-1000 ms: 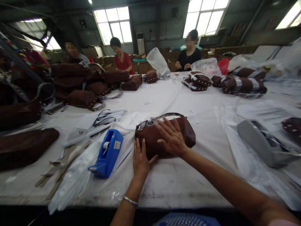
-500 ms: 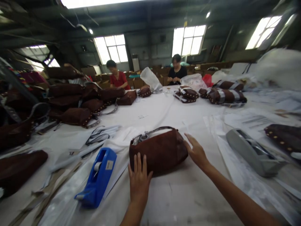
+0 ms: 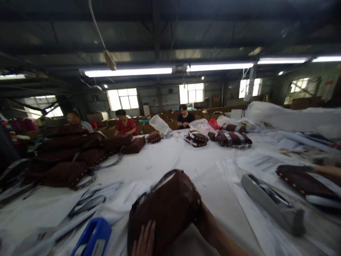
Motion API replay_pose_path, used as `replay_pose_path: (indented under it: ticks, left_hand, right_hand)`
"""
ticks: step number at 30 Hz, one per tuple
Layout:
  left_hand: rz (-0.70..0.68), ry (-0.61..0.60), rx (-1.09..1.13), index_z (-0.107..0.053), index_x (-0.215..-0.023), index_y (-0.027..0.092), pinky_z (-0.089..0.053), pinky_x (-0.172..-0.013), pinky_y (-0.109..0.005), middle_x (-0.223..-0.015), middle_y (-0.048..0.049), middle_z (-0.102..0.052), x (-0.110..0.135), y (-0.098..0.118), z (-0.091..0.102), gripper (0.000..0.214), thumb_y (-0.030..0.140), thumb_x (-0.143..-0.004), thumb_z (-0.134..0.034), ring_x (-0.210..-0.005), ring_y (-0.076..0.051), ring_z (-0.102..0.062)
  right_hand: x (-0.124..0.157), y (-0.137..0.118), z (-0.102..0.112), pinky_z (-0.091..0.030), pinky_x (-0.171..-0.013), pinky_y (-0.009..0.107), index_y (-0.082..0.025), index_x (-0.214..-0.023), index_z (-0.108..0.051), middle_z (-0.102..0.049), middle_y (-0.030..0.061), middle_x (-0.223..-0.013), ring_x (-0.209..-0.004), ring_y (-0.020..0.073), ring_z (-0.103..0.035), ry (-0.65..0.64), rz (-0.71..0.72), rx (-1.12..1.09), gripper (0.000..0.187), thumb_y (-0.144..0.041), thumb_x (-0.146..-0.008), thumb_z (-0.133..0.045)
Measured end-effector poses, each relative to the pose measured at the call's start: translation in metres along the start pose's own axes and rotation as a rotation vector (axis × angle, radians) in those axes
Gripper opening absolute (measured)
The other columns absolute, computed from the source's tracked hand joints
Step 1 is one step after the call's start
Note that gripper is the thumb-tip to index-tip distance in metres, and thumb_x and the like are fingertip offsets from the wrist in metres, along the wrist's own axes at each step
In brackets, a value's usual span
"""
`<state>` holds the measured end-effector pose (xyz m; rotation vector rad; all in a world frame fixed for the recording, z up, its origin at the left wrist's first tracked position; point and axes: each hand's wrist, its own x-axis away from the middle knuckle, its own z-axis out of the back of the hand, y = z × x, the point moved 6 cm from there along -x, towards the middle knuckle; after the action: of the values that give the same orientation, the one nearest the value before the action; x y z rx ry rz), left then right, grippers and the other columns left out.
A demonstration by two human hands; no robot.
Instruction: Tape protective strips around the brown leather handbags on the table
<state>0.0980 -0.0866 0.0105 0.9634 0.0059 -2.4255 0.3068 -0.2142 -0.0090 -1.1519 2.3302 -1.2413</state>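
A brown suede bag [image 3: 165, 209] with a strap and studs stands tipped up on the white table [image 3: 170, 156] just in front of me. My left hand [image 3: 144, 240] lies with straight fingers flat against the bag's near face, at the bottom edge of the view. My right hand [image 3: 203, 218] is at the bag's right end; its fingers are tucked behind the bag and it holds that end up.
A blue tape dispenser [image 3: 92, 238] sits left of the bag and a grey one [image 3: 269, 199] to the right. Brown bags are piled at the left [image 3: 69, 156], with wrapped ones far across [image 3: 231, 138] and at right [image 3: 303, 183]. Other people [image 3: 125, 124] sit at the far side.
The view has swung upward toward the ceiling. The bag went from lying flat to tipped up. My right hand left the bag's top and took hold of its right end.
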Motion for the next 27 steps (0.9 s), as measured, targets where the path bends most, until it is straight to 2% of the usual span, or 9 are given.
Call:
replay_pose_path:
  ticks: [3, 6, 11, 13, 15, 17, 19, 23, 27]
  left_hand:
    - [0.083, -0.166, 0.105, -0.024, -0.156, 0.034, -0.034, -0.120, -0.053, -0.156, 0.0005, -0.045, 0.008, -0.003, 0.008, 0.093, -0.002, -0.073, -0.042, -0.148, -0.025, -0.034]
    - [0.298, -0.164, 0.445, -0.040, -0.151, 0.034, -0.027, -0.123, -0.052, -0.156, 0.0016, -0.044, 0.006, 0.001, 0.010, 0.078, 0.002, -0.080, -0.042, -0.150, -0.024, -0.030]
    - [0.666, -0.070, 1.326, -0.050, -0.145, 0.026, -0.042, -0.114, -0.042, -0.147, -0.0062, -0.055, 0.006, 0.064, -0.001, 0.051, 0.041, -0.096, -0.052, -0.137, -0.027, -0.050]
    - [0.751, -0.163, 1.571, -0.051, -0.143, 0.023, -0.047, -0.108, -0.042, -0.142, -0.0097, -0.060, 0.020, 0.095, -0.010, 0.057, 0.050, -0.093, -0.056, -0.130, -0.028, -0.057]
    - [0.798, -0.418, 1.629, -0.057, -0.137, 0.018, -0.054, -0.099, -0.041, -0.133, -0.0133, -0.066, 0.046, 0.116, -0.014, 0.059, 0.052, -0.089, -0.062, -0.119, -0.028, -0.064]
    - [0.731, -0.743, 1.544, -0.066, -0.125, 0.015, -0.058, -0.088, -0.039, -0.117, -0.0138, -0.073, 0.075, 0.122, -0.004, 0.052, 0.050, -0.087, -0.065, -0.103, -0.026, -0.071]
    - [0.536, -0.843, 1.377, -0.073, -0.113, 0.018, -0.059, -0.086, -0.037, -0.101, -0.0096, -0.078, 0.088, 0.105, 0.020, 0.038, 0.046, -0.090, -0.062, -0.090, -0.022, -0.074]
    - [0.238, -0.250, 0.718, -0.068, -0.123, 0.026, -0.054, -0.102, -0.039, -0.122, -0.0057, -0.072, 0.044, 0.023, 0.077, 0.031, 0.034, -0.093, -0.063, -0.112, -0.022, -0.067]
    - [-0.233, -0.248, 0.335, -0.051, -0.141, 0.023, -0.042, -0.115, -0.050, -0.141, -0.0111, -0.057, -0.010, 0.004, 0.064, 0.072, 0.033, -0.077, -0.081, -0.134, -0.030, -0.049]
  right_hand:
    - [0.017, 0.020, -0.030, -0.050, -0.102, 0.051, -0.028, -0.127, -0.064, -0.060, 0.0061, -0.141, -0.126, 0.0310, -0.058, -0.005, -0.014, -0.114, 0.072, -0.082, -0.085, -0.042]
    - [0.025, -0.001, -0.068, -0.048, -0.106, 0.051, -0.026, -0.138, -0.056, -0.057, 0.0069, -0.145, -0.129, 0.0303, -0.056, -0.105, 0.154, -0.025, 0.082, -0.085, -0.087, -0.032]
    - [0.047, -0.067, -0.124, -0.044, -0.111, 0.047, -0.029, -0.146, -0.047, -0.060, 0.0040, -0.141, -0.128, 0.0293, -0.056, -0.132, 0.628, 0.835, 0.074, -0.047, -0.081, -0.077]
    - [0.058, -0.065, -0.130, -0.044, -0.111, 0.047, -0.030, -0.145, -0.049, -0.061, 0.0030, -0.140, -0.126, 0.0282, -0.056, -0.168, 0.819, 1.235, 0.066, -0.035, -0.085, -0.075]
    - [0.064, -0.040, -0.121, -0.049, -0.104, 0.046, -0.029, -0.141, -0.055, -0.066, 0.0023, -0.133, -0.118, 0.0267, -0.060, -0.288, 0.887, 1.561, 0.054, -0.022, -0.089, -0.067]
    - [0.071, -0.010, -0.101, -0.053, -0.095, 0.044, -0.027, -0.138, -0.058, -0.069, 0.0029, -0.127, -0.107, 0.0257, -0.063, -0.397, 0.877, 1.754, 0.050, -0.013, -0.090, -0.060]
    - [0.081, 0.007, -0.082, -0.054, -0.091, 0.042, -0.024, -0.141, -0.055, -0.069, 0.0044, -0.128, -0.101, 0.0248, -0.063, -0.429, 0.874, 1.814, 0.051, -0.011, -0.092, -0.055]
    - [0.097, -0.006, -0.069, -0.051, -0.094, 0.040, -0.022, -0.146, -0.049, -0.069, 0.0059, -0.127, -0.104, 0.0248, -0.062, -0.427, 0.889, 1.843, 0.051, -0.021, -0.096, -0.057]
    - [0.106, -0.036, -0.058, -0.040, -0.109, 0.050, -0.016, -0.149, -0.044, -0.061, 0.0121, -0.137, -0.122, 0.0320, -0.054, -0.397, 0.937, 1.983, 0.063, -0.035, -0.093, -0.066]
